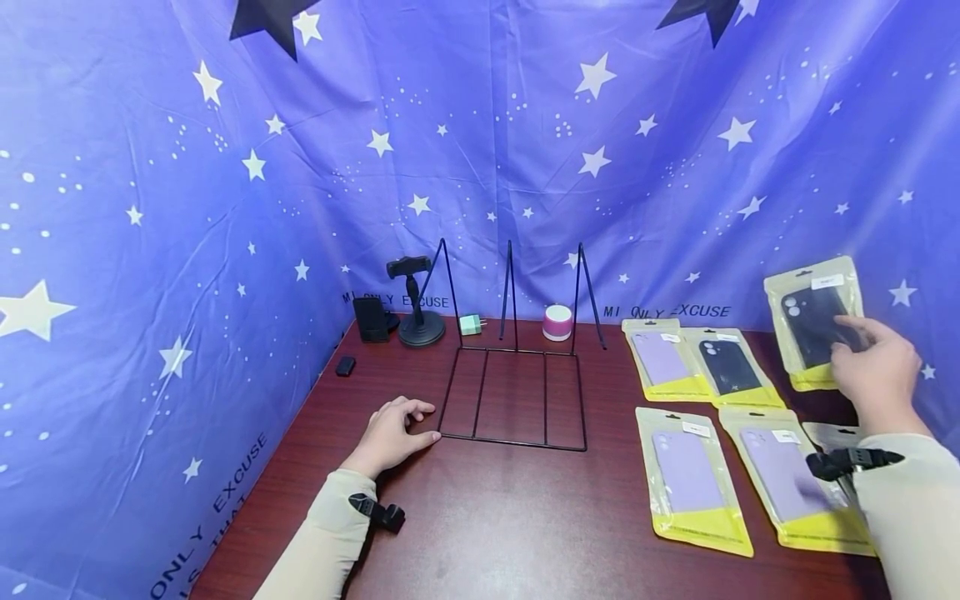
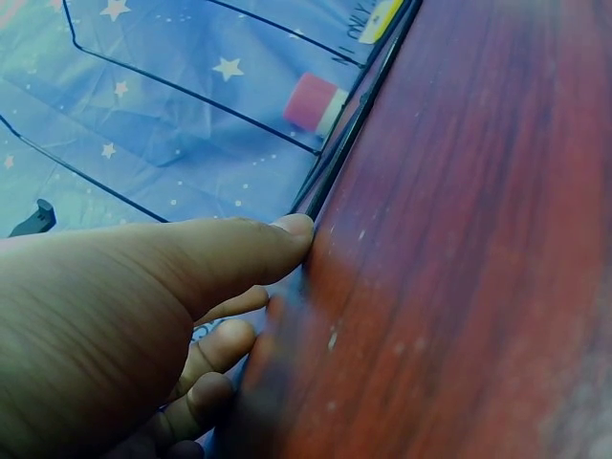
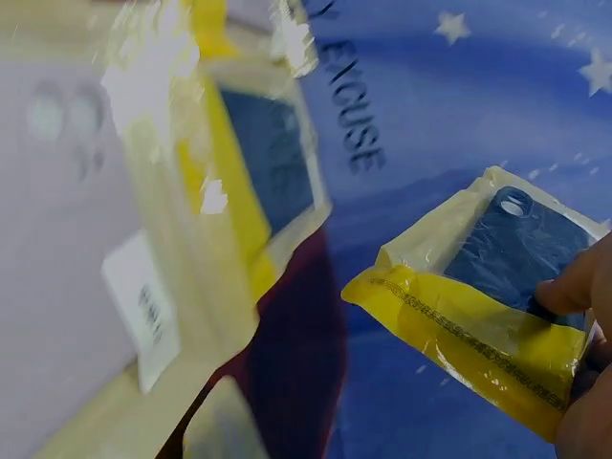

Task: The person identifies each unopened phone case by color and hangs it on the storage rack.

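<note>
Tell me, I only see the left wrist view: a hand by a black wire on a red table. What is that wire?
Observer: It is a black wire rack; the left hand rests at its corner.
Operator: And the other hand?
Observer: The right hand holds up a packaged dark phone case.
Operator: Any more of those?
Observer: Four packaged cases lie in full view right of the rack: three purple, one dark.
</note>
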Available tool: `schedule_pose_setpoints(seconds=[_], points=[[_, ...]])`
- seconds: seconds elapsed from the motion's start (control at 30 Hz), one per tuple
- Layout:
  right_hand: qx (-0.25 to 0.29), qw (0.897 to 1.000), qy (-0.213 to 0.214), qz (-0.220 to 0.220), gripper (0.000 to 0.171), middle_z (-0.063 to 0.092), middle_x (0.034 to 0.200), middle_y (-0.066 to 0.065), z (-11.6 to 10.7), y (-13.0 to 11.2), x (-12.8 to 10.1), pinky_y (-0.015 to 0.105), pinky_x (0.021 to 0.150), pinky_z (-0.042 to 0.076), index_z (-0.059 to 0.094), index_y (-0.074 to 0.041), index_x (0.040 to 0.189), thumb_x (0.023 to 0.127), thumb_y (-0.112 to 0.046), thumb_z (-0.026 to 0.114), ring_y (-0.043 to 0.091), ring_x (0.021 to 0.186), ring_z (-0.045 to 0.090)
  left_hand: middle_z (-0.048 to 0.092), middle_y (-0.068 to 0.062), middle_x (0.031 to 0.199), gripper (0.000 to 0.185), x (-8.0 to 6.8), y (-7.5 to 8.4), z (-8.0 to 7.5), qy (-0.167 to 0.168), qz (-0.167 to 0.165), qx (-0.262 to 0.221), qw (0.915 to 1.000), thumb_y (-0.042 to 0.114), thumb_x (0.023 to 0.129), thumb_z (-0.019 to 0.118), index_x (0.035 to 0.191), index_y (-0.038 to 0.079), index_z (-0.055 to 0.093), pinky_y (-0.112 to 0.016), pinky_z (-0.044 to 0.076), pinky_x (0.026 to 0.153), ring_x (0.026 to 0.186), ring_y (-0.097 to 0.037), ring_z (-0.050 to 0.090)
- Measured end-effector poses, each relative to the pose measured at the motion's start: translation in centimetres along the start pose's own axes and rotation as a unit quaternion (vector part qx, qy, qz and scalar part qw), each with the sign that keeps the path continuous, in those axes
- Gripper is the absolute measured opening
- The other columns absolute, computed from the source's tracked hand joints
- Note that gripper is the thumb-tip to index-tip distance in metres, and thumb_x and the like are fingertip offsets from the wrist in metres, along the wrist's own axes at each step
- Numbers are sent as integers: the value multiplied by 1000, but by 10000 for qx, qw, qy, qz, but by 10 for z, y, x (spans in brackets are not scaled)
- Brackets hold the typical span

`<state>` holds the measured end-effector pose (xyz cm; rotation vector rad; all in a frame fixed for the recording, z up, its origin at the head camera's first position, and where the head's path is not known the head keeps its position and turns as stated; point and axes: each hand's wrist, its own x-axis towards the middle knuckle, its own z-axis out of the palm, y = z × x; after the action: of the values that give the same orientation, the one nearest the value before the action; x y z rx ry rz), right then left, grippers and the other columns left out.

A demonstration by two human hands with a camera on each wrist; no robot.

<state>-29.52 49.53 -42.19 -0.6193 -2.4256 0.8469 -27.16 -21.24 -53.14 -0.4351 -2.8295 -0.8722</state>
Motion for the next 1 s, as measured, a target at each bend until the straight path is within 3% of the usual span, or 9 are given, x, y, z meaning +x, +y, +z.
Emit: schedule_pose_setpoints(seconds=[0.2, 0.3, 0.43, 0.6, 0.7, 0.73, 0.83, 0.93, 1.0], points=[[605, 9974, 120, 367, 51, 49, 157, 2, -7, -25, -12, 23, 110, 36, 59, -32, 150, 100, -22, 59, 11, 140, 46, 59, 10, 97, 43, 0, 0, 0, -41, -22, -15, 10000, 39, 83, 90, 120, 25, 75, -40, 36, 84, 88, -11, 52], [1342, 9898, 259, 395, 51, 47, 157, -6, -9, -37, -20, 24, 117, 28, 62, -36, 146, 99, -18, 63, 4, 145, 36, 59, 10, 96, 42, 0, -1, 0, 18, 11, 21, 10000, 39, 82, 90, 120, 25, 76, -42, 37, 83, 88, -11, 52], [1966, 9785, 542, 316, 53, 51, 153, -12, -12, -55, -30, 22, 117, 27, 66, -37, 141, 95, -12, 67, -2, 142, 39, 58, 11, 95, 42, 0, -2, 2, 43, 24, 70, 10000, 40, 82, 90, 119, 26, 76, -43, 38, 85, 88, -11, 52], [2482, 9645, 902, -45, 57, 57, 148, -11, -16, -75, -43, 21, 116, 29, 69, -33, 138, 90, -4, 67, 1, 137, 44, 57, 13, 94, 40, 0, -3, 3, 53, 37, 49, 10000, 39, 82, 90, 118, 28, 76, -42, 37, 86, 87, -10, 52], [2871, 9515, 1029, -397, 61, 62, 138, -9, -16, -85, -49, 17, 103, 41, 71, -27, 137, 85, 4, 67, 6, 126, 53, 57, 14, 91, 40, -1, -3, 3, 80, 99, 41, 9999, 38, 82, 90, 117, 28, 76, -42, 36, 85, 86, -10, 51], [2897, 9500, 1050, -503, 62, 64, 128, -9, -17, -88, -52, 15, 93, 45, 71, -27, 137, 84, 5, 67, 7, 115, 58, 56, 14, 89, 40, -1, -2, 2, 72, 114, 35, 9999, 38, 82, 90, 118, 27, 76, -42, 36, 85, 86, -10, 51], [3069, 9435, 947, -817, 65, 60, 122, -12, -19, -99, -59, 12, 77, 44, 70, -23, 138, 82, 10, 67, 2, 96, 53, 55, 15, 85, 39, -1, -1, 1, 31, 144, -25, 9999, 36, 83, 90, 118, 27, 76, -42, 34, 84, 86, -11, 49], [3385, 9328, 610, -1072, 68, 62, 130, -5, -21, -108, -66, 10, 67, 45, 69, -19, 140, 81, 15, 64, 0, 88, 55, 55, 14, 84, 38, -1, 1, 0, -24, 153, -83, 9998, 35, 83, 90, 118, 26, 77, -41, 34, 84, 86, -11, 49], [3886, 9125, 306, -1244, 68, 60, 140, 0, -22, -113, -72, 10, 56, 43, 69, -12, 139, 80, 21, 61, 0, 78, 57, 55, 15, 84, 38, -1, 1, 0, -16, 168, -89, 9998, 35, 83, 89, 118, 27, 77, -41, 34, 83, 86, -11, 49]])
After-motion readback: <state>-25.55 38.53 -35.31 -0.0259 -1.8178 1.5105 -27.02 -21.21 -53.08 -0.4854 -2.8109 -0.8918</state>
